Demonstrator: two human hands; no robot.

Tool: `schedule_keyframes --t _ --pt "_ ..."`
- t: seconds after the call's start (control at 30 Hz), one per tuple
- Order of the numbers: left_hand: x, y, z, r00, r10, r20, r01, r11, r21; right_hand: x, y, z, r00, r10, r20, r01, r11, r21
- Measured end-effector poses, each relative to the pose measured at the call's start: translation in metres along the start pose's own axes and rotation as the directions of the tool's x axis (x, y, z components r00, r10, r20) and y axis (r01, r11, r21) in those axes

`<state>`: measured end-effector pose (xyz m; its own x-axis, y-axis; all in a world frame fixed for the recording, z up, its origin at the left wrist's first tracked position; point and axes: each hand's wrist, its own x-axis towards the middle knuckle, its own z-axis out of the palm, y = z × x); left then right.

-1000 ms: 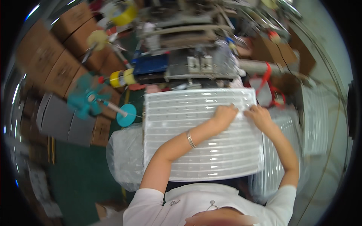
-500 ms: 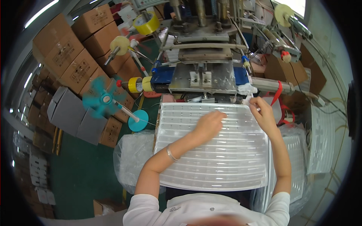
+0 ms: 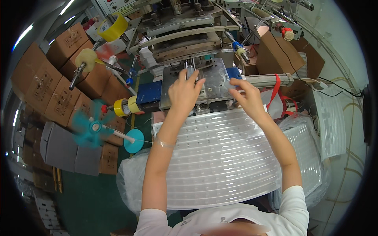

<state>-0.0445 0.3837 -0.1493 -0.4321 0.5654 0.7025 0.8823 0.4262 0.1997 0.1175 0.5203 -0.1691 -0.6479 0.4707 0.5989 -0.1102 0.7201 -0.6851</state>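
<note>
My left hand (image 3: 183,91) reaches over the metal plate of the press (image 3: 215,78), its fingers stretched and its thumb apart. Its fingertips touch or hover by a small shiny piece (image 3: 190,70) in the fixture on the plate; what the piece is, I cannot make out. By the right end of the plate, my right hand (image 3: 248,98) has its thumb and forefinger curled around a small pale translucent piece (image 3: 228,83). Below both hands spreads a ribbed clear plastic tray (image 3: 220,157) with many rows, partly under my forearms.
Yellow tape rolls (image 3: 114,27) sit on spindles left of the press. A teal fan (image 3: 95,126) stands on the left, before stacked cardboard boxes (image 3: 43,90). On the right are bagged trays (image 3: 301,157), a red strap (image 3: 273,92) and an open carton (image 3: 279,55).
My left hand has moved from above the tray up to the press fixture. My right hand has shifted onto the right end of the plate. The view has swung, moving the press leftward.
</note>
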Motion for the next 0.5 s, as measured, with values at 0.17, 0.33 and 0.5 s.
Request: schedule_keyframes --t 0.17,0.33,0.5 --pt "0.012 -0.005 0.005 0.988 0.089 0.126 -0.091 0.996 0.013 0.036 -0.015 0.035 0.958 -0.26 -0.123 0.215 0.931 -0.296" --pt "-0.041 -0.006 -0.033 0.996 -0.071 0.044 0.08 0.968 -0.238 0.066 0.001 0.07 0.926 -0.377 0.038 0.346 0.802 -0.487" --pt "-0.079 0.01 -0.031 0.998 0.037 0.054 -0.016 0.937 -0.348 0.063 0.015 0.069 0.952 -0.306 -0.014 0.25 0.806 -0.537"
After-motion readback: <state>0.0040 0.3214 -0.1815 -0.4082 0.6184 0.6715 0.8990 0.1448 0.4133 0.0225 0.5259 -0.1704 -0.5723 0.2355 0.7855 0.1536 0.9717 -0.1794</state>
